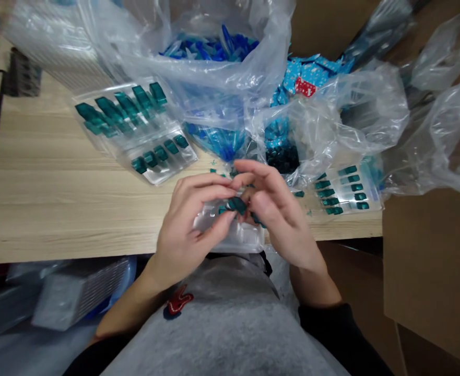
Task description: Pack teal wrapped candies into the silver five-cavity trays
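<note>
You are pinching a small glossy teal plastic piece (237,205) between the nearly closed fingers of your left hand (186,224) and right hand (280,216), just above a clear moulded plastic tray (230,232). It is resting on a pale wood-grain table (57,209), with a second clear tray (163,176) of teal pieces and crinkled clear plastic bags (323,120) lying beyond.

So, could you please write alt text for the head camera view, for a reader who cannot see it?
A left hand and right hand pinch a small teal piece above a clear tray at the edge of a wooden table. More clear trays of teal pieces lie nearby, and blue pieces sit in a clear bag.
</note>
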{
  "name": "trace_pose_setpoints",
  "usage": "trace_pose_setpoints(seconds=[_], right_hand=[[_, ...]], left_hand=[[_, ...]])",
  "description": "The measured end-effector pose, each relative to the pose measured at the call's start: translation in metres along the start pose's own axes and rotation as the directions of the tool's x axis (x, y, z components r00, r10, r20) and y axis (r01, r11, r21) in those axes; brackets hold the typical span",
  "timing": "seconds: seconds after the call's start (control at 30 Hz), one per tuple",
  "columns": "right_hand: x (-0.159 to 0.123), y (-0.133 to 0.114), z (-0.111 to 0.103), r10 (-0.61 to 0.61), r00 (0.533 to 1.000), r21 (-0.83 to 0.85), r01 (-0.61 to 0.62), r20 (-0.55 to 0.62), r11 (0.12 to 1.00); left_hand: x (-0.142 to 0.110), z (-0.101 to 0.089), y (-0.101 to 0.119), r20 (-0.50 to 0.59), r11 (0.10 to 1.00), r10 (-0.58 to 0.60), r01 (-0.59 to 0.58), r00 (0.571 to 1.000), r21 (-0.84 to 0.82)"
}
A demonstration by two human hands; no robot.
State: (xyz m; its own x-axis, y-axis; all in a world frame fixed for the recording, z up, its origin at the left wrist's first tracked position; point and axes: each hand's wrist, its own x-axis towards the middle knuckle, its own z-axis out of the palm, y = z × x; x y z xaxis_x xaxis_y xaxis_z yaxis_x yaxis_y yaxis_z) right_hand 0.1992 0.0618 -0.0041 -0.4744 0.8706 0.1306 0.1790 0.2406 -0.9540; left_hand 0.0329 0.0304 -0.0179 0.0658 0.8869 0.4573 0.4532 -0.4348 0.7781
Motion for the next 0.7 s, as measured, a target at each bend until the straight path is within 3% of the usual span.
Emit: trace_pose_setpoints(seconds=[0.1, 0.17, 0.33, 0.47, 0.57, 0.7], right_hand=[[-0.002, -0.003, -0.001, 0.037, 0.998, 0.248, -0.024, -0.047, 0.968], [-0.003, -0.005, 0.001, 0.066, 0.995, 0.295, -0.043, -0.069, 0.954], [-0.01, -0.01, 0.006, -0.003, 0.985, 0.124, 0.025, -0.175, 0.992], [-0.012, -0.012, 0.008, -0.069, 0.982, 0.044, 0.078, -0.175, 0.996], [-0.011, -0.011, 0.01, 0.014, 0.986, 0.213, 0.021, -0.163, 0.977], [-0.008, -0.008, 0.016, 0.116, 0.993, 0.5, -0.082, -0.037, 0.862]], left_hand=[[-0.002, -0.004, 0.0, -0.024, 0.993, -0.033, 0.03, 0.999, -0.114], [-0.004, -0.005, 0.0, -0.016, 0.991, -0.043, 0.041, 0.999, -0.13], [-0.008, -0.006, 0.002, -0.043, 0.98, -0.03, 0.021, 0.999, -0.197], [-0.008, -0.012, 0.008, -0.017, 0.991, 0.009, -0.012, 1.0, -0.131], [-0.008, -0.015, 0.012, 0.019, 0.995, 0.003, -0.001, 1.0, -0.095], [-0.009, -0.014, 0.008, -0.005, 0.994, 0.061, -0.062, 0.998, -0.085]])
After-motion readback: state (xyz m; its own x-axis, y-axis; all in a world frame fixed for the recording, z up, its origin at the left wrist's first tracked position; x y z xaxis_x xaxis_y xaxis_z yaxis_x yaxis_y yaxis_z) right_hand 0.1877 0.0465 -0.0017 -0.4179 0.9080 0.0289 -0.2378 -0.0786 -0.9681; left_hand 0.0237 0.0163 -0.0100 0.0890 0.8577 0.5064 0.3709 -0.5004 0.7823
